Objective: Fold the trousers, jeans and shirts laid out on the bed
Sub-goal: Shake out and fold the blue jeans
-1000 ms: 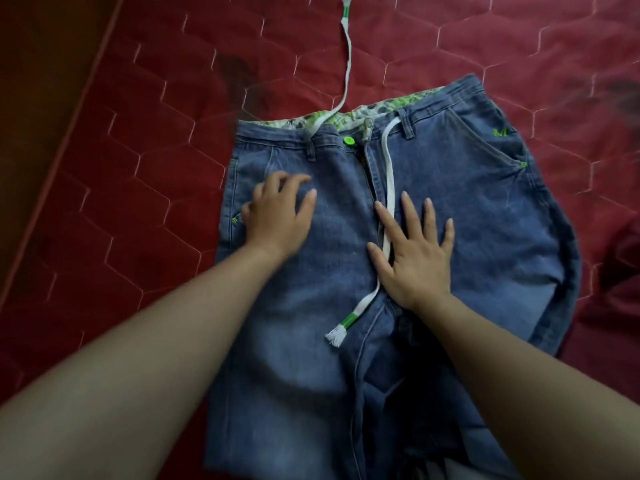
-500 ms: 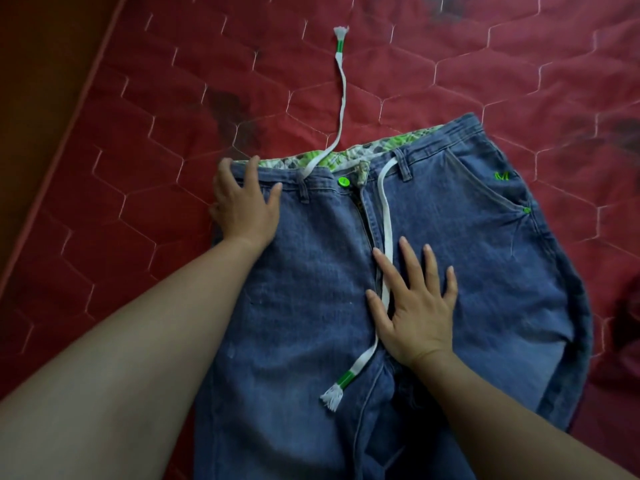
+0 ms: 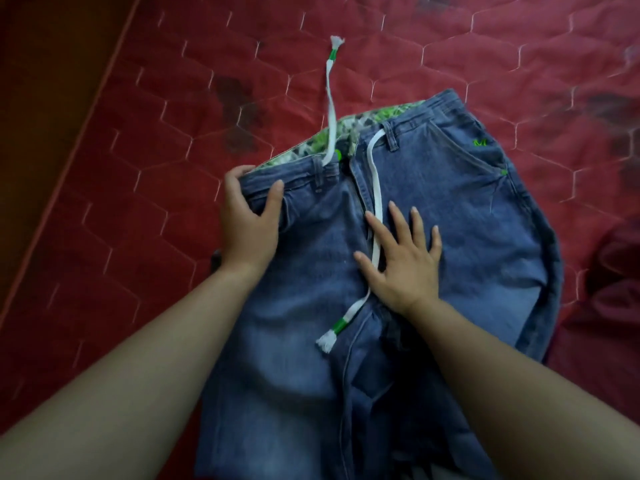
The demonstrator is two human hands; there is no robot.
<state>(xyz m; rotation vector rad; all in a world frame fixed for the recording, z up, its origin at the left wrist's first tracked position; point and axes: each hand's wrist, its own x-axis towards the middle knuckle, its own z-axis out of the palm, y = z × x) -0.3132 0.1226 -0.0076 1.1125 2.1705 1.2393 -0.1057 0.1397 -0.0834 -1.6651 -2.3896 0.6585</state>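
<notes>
Jeans (image 3: 433, 237) of blue denim lie flat, front side up, on a red quilted bedcover (image 3: 156, 202), their waistband toward 12 o'clock. The left hand (image 3: 247, 220) pinches the waistband's corner at about 10 o'clock of the garment, thumb on top of the denim and fingers curled round the edge. The right hand (image 3: 405, 258) lies open and flat just right of the fly, fingers spread, gripping nothing and pressing on the white drawstring (image 3: 375, 202). The drawstring's other end trails toward 12 o'clock over the bedcover.
</notes>
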